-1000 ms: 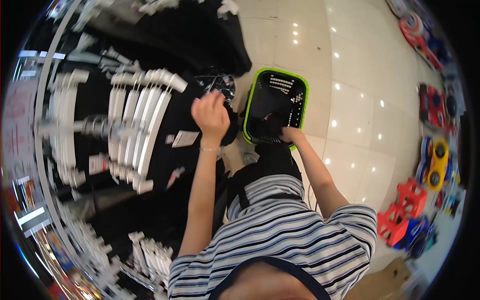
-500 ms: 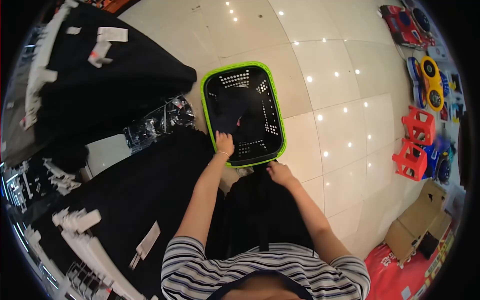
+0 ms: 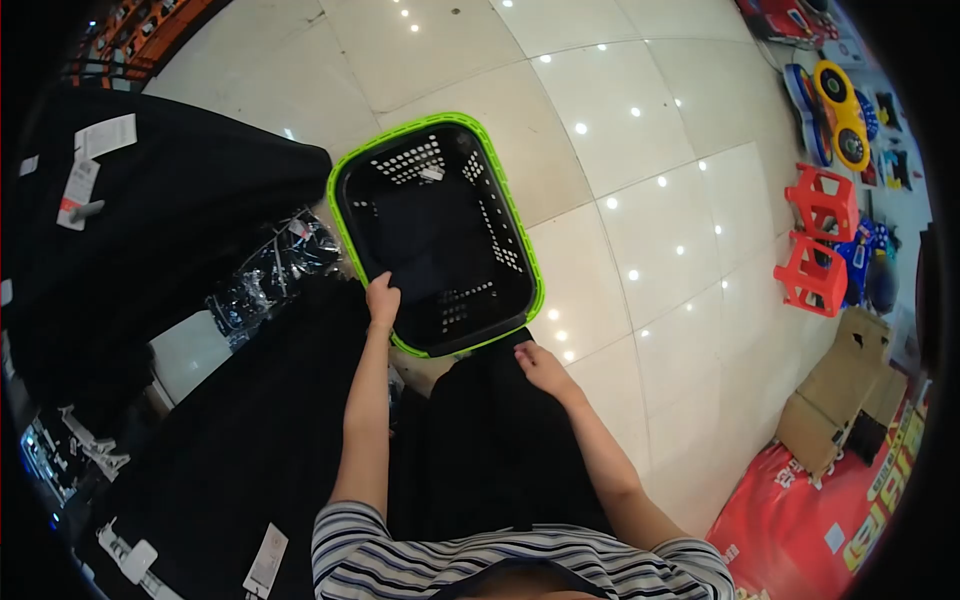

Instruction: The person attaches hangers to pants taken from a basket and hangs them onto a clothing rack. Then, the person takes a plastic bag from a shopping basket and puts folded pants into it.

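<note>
A black shopping basket (image 3: 512,285) with a bright green rim is tilted slightly in front of me. Dark cloth (image 3: 415,240) lies inside it, and a small pale tag (image 3: 432,173) shows near its far end. My left hand (image 3: 382,300) is closed on the basket's left rim, close to the near corner. Just below the near right corner is my right hand (image 3: 545,368), its fingers curled together beside my black trousers (image 3: 490,440). Whatever those fingers hold, if anything, is hidden.
Black hanging garments (image 3: 190,180) with white tags fill the left side, and plastic-wrapped packs (image 3: 275,275) lie between them. Two red stools (image 3: 812,275), toy cars and flattened cardboard (image 3: 830,385) stand along the right. Shiny tiles (image 3: 640,260) cover the floor.
The basket has shifted left and appears larger and more tilted. My left hand moved with it and now grips the rim with fingers folded. The view has turned slightly; the cloth looks flatter.
</note>
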`<state>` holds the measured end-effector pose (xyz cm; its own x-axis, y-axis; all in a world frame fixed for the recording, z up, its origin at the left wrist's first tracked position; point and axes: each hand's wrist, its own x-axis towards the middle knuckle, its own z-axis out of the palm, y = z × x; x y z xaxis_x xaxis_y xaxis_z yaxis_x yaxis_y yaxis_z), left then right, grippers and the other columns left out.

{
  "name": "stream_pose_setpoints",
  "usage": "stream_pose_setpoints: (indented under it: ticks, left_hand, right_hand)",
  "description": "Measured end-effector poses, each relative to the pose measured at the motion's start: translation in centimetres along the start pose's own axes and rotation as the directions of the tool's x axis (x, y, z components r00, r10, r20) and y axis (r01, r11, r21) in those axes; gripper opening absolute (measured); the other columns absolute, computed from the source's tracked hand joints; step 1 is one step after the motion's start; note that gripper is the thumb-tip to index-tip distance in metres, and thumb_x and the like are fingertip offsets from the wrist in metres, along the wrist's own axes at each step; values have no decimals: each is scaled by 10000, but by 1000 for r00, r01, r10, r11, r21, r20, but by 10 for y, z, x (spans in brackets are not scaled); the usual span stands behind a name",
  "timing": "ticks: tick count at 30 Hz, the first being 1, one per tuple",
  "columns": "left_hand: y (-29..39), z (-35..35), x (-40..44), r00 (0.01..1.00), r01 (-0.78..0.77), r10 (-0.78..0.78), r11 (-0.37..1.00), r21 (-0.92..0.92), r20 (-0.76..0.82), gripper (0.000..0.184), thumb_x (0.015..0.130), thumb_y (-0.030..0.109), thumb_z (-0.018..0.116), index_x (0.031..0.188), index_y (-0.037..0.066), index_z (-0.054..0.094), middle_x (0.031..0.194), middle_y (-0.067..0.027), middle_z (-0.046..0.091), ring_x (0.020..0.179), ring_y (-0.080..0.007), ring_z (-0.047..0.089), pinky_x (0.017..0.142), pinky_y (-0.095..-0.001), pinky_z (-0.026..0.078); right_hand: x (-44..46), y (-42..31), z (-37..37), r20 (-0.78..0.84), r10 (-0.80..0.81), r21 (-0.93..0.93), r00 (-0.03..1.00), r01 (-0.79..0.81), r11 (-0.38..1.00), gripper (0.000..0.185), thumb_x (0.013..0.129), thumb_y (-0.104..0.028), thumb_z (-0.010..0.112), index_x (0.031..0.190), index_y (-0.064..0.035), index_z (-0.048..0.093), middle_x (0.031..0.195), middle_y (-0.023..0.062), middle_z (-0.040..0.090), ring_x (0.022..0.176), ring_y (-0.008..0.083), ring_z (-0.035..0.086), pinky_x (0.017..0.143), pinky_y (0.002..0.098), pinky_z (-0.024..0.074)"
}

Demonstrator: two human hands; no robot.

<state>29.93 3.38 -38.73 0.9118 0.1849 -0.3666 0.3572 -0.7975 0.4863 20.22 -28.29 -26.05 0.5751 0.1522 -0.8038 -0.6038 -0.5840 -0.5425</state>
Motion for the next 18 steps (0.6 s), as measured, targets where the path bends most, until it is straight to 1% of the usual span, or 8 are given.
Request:
stream_pose_setpoints:
  ticks: [2, 3, 4, 7, 10, 13, 14, 18]
  left_hand:
    - [-1, -15, -30, 998, 52, -60, 924, -380, -10, 448, 612, -60, 426, 1032, -94, 578, 937, -279, 615, 886, -316, 627, 784, -348, 475]
    - [24, -32, -50, 995, -13, -38, 879, -476, -98, 401, 602, -80, 416, 957, -98, 601, 840, -236, 639, 807, -251, 636, 748, -312, 477]
    - [52, -65, -75, 997, 71, -39, 747, -661, 63, 327, 604, -88, 416, 872, -100, 602, 785, -172, 644, 764, -190, 616, 705, -297, 476]
    - [101, -99, -134, 963, -210, 263, 868, -451, 57, 288, 480, -81, 456, 748, -52, 557, 690, -186, 544, 691, -352, 570, 630, -321, 452]
    - [150, -110, -182, 937, -236, 344, 758, -608, 66, 207, 464, -59, 489, 669, -42, 476, 652, -158, 485, 633, -333, 513, 576, -347, 414]
    - [188, -115, -215, 746, -461, 654, 642, -612, 124, 205, 452, 25, 533, 637, 5, 447, 625, -129, 431, 613, -328, 468, 553, -388, 378]
    - [197, -114, -226, 701, -483, 703, 590, -647, 118, 218, 452, 31, 535, 650, 10, 447, 624, -119, 416, 623, -320, 463, 567, -377, 379]
    - [209, -131, -269, 680, -376, 709, 557, -740, 189, 240, 492, 58, 584, 688, -4, 459, 669, -143, 433, 652, -327, 478, 619, -380, 402]
  right_hand:
    - [13, 24, 2, -27, -36, 199, 999, 41, 979, 321, 898, -256, 493, 1096, -5, 519, 978, 136, 611, 917, 238, 594, 818, 332, 451]
    - [16, 30, 4, -44, -52, 296, 998, 62, 953, 341, 901, -271, 496, 1116, -7, 513, 984, 127, 611, 924, 217, 592, 823, 320, 448]
    - [9, 7, 2, -11, -41, 307, 999, 43, 951, 408, 900, -352, 513, 1125, -11, 513, 1036, 92, 585, 966, 182, 559, 870, 293, 421]
    - [10, -50, 2, 170, 177, 694, 969, -246, 677, 435, 888, -392, 525, 1170, -62, 499, 1026, 92, 601, 985, 192, 566, 860, 342, 441]
    - [29, -66, 16, 519, -93, 842, 850, -490, 226, 495, 852, -466, 548, 1140, -64, 526, 1007, 92, 605, 963, 197, 581, 822, 353, 471]
    - [42, -89, 34, 552, -73, 834, 830, -550, 49, 491, 815, -443, 607, 1074, -29, 559, 941, 93, 623, 854, 211, 611, 732, 354, 508]
    - [49, -80, 39, 504, 83, 852, 860, -511, 116, 339, 797, -281, 620, 988, -4, 581, 851, 95, 630, 722, 227, 622, 637, 348, 528]
    - [34, -44, 29, 355, 46, 878, 934, -350, 325, 222, 731, -60, 498, 930, -2, 576, 789, 102, 617, 647, 224, 620, 569, 335, 539]
